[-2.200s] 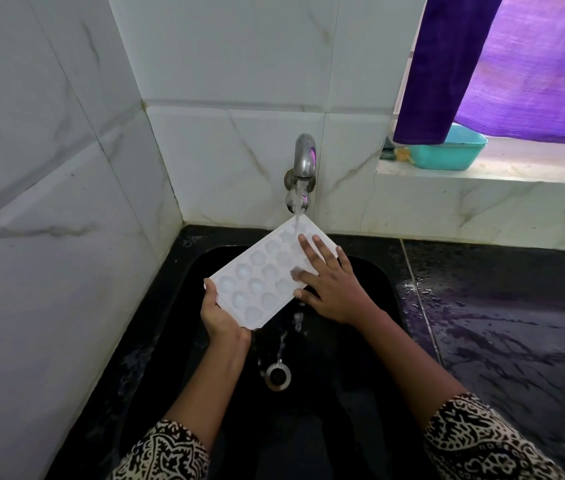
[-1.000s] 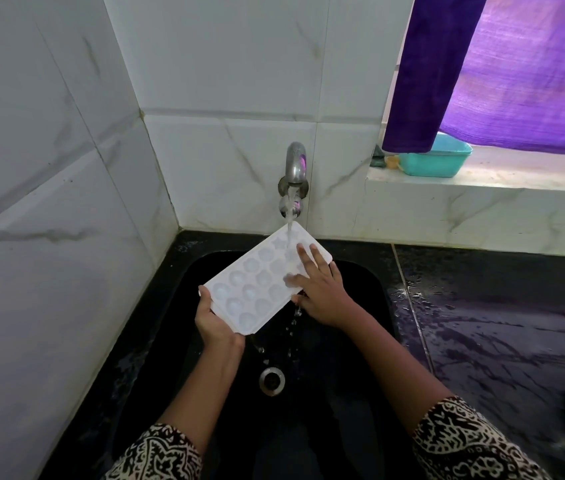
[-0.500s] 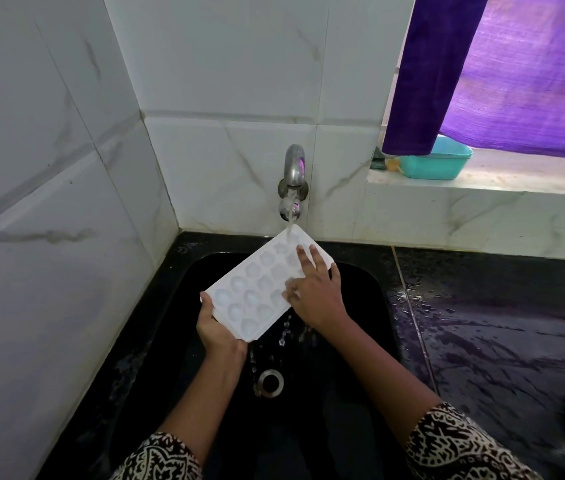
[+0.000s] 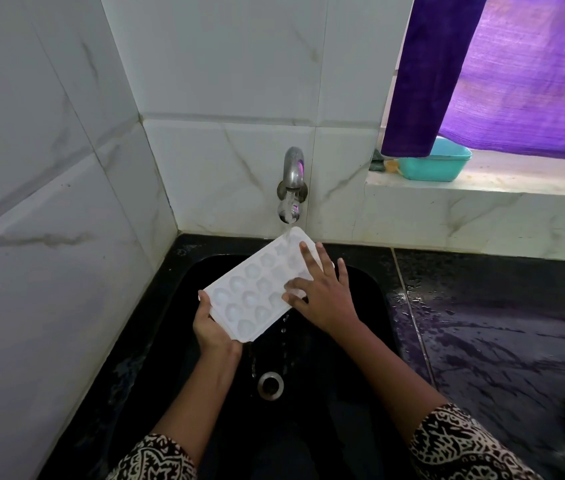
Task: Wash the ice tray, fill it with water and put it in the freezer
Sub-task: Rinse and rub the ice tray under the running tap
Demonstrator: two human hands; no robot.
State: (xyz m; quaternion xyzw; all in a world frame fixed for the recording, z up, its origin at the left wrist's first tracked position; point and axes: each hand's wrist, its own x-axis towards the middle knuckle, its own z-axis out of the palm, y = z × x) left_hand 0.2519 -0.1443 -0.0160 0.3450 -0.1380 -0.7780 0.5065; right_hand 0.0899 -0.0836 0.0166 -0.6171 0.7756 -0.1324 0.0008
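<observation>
Left hand (image 4: 213, 329) grips the tray (image 4: 257, 292) by its near corner; right hand (image 4: 322, 294) lies flat, fingers spread, on top, tap (image 4: 291, 183) water landing beyond its fingertips.

We are looking down at a home kitchen sink corner. White marble-patterned wall tiles (image 4: 66, 168) meet in a corner above a black sink (image 4: 308, 427) with a round metal drain (image 4: 270, 385). A steel tap (image 4: 291, 183) on the wall runs water. To our right lies a wet black stone counter (image 4: 499, 323). A window ledge (image 4: 516, 188) holds a teal plastic tub (image 4: 433, 164), half behind a purple curtain (image 4: 516, 71).
</observation>
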